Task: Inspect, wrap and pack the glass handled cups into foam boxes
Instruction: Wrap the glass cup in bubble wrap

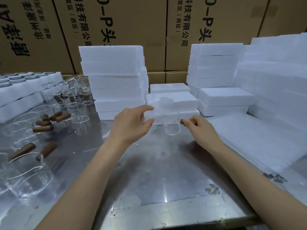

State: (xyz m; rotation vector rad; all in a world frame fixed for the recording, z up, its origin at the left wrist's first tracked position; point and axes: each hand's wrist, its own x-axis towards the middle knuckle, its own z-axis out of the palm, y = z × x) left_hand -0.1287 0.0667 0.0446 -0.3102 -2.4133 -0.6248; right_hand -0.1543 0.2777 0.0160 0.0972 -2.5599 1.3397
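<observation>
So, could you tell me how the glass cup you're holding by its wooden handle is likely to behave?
The glass cup looks thin-walled, so probably fragile and light. Held only at the wooden handle by the right hand, it may swing or tip. The smooth glass is likely slippery against the metal table.

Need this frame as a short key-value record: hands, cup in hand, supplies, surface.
left hand: fingers curled, thumb and fingers at the held glass cup's left side
right hand: pinches the cup's brown handle
held glass cup: clear, held above the metal table, in front of a foam box
spare cups: clustered at the table's left, brown handles
foam stacks: white, behind the hands; more at right
foam sheets: flat pile at right
backdrop: cardboard cartons
</observation>
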